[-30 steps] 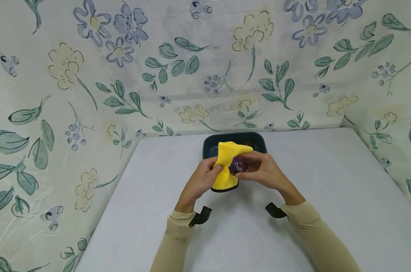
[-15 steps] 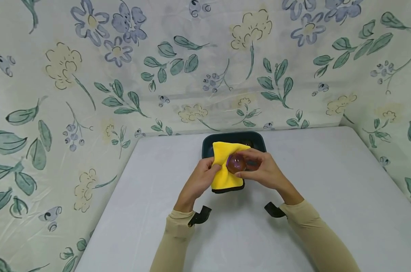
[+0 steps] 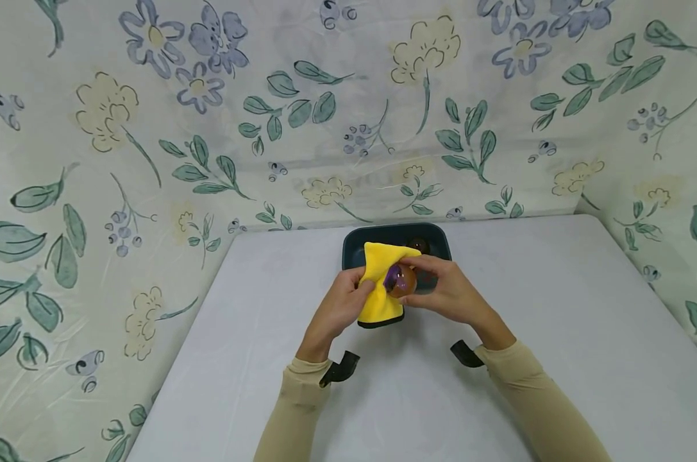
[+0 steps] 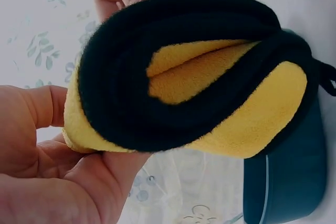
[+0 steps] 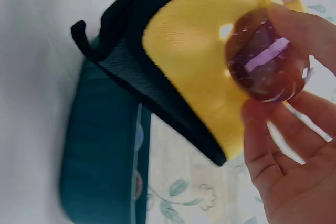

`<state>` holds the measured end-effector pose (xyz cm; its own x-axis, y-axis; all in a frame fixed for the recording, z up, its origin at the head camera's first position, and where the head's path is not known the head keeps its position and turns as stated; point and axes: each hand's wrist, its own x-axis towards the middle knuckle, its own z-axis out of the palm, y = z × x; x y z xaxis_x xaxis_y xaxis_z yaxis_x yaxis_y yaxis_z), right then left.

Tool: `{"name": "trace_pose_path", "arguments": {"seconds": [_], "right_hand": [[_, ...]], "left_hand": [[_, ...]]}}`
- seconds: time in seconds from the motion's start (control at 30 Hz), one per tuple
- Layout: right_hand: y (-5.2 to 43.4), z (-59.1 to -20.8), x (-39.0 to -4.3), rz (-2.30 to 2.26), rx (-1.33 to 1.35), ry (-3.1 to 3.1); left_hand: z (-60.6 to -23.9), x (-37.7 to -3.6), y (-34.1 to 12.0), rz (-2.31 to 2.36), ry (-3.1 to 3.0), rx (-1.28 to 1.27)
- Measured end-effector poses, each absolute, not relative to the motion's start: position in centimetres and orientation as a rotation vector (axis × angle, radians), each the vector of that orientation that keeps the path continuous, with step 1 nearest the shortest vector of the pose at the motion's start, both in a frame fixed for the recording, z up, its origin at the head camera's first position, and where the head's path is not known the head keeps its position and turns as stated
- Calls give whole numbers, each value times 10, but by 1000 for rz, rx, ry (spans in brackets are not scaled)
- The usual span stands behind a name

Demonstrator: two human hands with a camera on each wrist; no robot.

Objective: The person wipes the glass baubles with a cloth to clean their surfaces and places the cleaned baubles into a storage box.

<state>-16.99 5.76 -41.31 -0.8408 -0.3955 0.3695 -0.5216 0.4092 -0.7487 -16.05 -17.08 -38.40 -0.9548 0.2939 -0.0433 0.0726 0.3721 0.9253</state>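
Observation:
My left hand (image 3: 339,305) grips a yellow cloth with a black edge (image 3: 379,292) (image 4: 189,87) (image 5: 199,72), folded over itself. My right hand (image 3: 443,289) holds a small clear purple-brown ball (image 3: 399,280) (image 5: 268,61) in its fingertips, pressed against the cloth. Both hands are above the near end of a dark teal tray (image 3: 435,234) (image 5: 100,145) (image 4: 291,182) that sits on the white table. Another small dark ball (image 3: 419,244) lies in the tray.
The white table (image 3: 556,308) is backed and flanked by a floral sheet (image 3: 267,128) that rises at its far edge and both sides. Black wrist straps (image 3: 339,369) hang near both sleeves.
The cloth has been refolded round the ball, and the ball has turned in my right fingers. Both hands stay above the tray.

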Motion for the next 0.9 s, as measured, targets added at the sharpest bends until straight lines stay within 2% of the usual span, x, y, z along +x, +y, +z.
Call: {"name": "trace_pose_path", "arguments": {"seconds": [0.27, 0.6, 0.9], "right_hand": [[53, -405, -164, 1285, 884, -2567], [56, -411, -168, 1385, 924, -2461], [54, -418, -170, 1516, 802, -2396]], "left_hand": [[-384, -159, -169, 1610, 2454, 366], [-385, -162, -173, 1633, 2390, 312], [-386, -164, -175, 1671, 2345, 307]]}}
